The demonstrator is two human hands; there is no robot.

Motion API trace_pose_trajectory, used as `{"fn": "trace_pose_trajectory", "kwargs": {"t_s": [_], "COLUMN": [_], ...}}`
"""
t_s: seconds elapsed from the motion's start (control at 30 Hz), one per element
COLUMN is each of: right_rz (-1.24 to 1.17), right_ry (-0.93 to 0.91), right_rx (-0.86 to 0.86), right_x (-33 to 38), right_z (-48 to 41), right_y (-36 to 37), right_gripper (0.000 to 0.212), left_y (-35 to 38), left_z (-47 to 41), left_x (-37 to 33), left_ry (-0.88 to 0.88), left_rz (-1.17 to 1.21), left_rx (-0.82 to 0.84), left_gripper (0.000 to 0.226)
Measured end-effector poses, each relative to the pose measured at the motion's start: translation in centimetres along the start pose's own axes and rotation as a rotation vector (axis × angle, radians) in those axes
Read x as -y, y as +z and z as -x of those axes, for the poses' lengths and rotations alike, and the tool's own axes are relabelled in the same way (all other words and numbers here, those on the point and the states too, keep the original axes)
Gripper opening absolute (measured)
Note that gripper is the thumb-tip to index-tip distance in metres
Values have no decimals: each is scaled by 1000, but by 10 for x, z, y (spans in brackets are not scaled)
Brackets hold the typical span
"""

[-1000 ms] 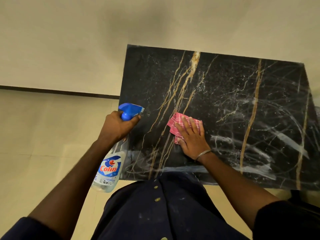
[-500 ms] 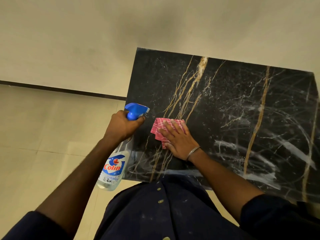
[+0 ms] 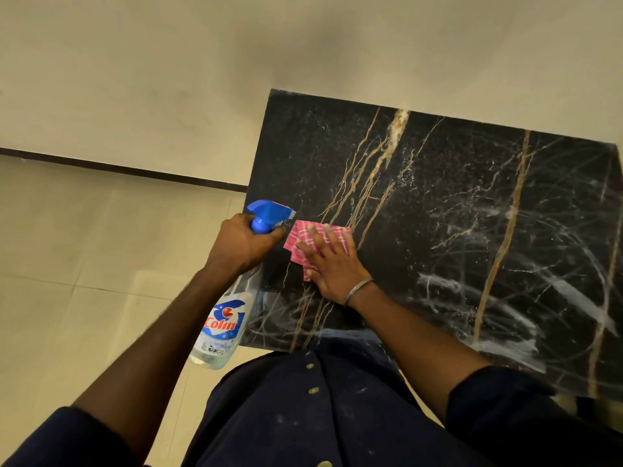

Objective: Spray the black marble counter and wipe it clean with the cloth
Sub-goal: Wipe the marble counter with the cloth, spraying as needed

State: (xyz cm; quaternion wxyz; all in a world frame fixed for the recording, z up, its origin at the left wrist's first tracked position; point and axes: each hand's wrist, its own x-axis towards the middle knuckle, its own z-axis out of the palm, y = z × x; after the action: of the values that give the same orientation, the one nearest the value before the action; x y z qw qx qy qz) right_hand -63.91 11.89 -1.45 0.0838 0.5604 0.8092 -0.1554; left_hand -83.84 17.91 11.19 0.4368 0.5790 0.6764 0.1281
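Note:
The black marble counter point(image 3: 455, 203) with gold and white veins fills the right half of the view, speckled with spray droplets and wet streaks. My right hand point(image 3: 332, 261) presses flat on a pink checked cloth point(image 3: 303, 239) near the counter's front left corner. My left hand point(image 3: 241, 246) grips the neck of a clear spray bottle point(image 3: 222, 328) with a blue trigger head point(image 3: 268, 215), held just off the counter's left edge, its nozzle close to the cloth.
Beige floor tiles point(image 3: 84, 264) lie to the left, and a cream wall point(image 3: 202, 79) with a dark skirting strip point(image 3: 135, 170) runs behind. My dark buttoned shirt point(image 3: 303, 409) touches the counter's front edge.
My right hand has slid the cloth leftward across the counter toward the spray bottle. The left hand has kept its hold on the bottle at the counter's left edge.

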Motion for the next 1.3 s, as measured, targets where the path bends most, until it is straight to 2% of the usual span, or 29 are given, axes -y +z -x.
{"fn": "trace_pose_trajectory", "kwargs": {"t_s": [0.2,0.3,0.43,0.6,0.8,0.93,1.1,1.17,1.3], "right_rz": [54,26,28,-17,-12,29,10,-13,-18], "right_ry": [-102,-59,1,108,-42,-119,-25,20,-54], "right_rx": [4,-65,-63,-43,25,-26,-54,-24,24], "right_x": [-8,-32,-54,-21,23,-2,-23,-8,41], "right_z": [-1,23,41,25,-23,1,31,23,-10], "right_y": [-8,2,6,7,2,1,13,14,9], "right_gripper": [63,64,67,66,68,65,73,75,74], "left_y": [-5,-7,-8,-6,2,-2,-13,-16,-20], "left_z": [1,-1,-3,-3,3,3,6,10,22], "left_x": [1,1,1,4,11,20,37,42,51], "left_ry": [-5,-4,0,-16,-12,-24,-59,-76,-114], "left_rz": [-18,-18,-8,8,-10,-24,-14,-17,-10], "left_rx": [-16,-16,-11,-25,-32,-45,-64,-73,-93], "left_gripper": [29,29,29,29,32,28,30,30,24]}}
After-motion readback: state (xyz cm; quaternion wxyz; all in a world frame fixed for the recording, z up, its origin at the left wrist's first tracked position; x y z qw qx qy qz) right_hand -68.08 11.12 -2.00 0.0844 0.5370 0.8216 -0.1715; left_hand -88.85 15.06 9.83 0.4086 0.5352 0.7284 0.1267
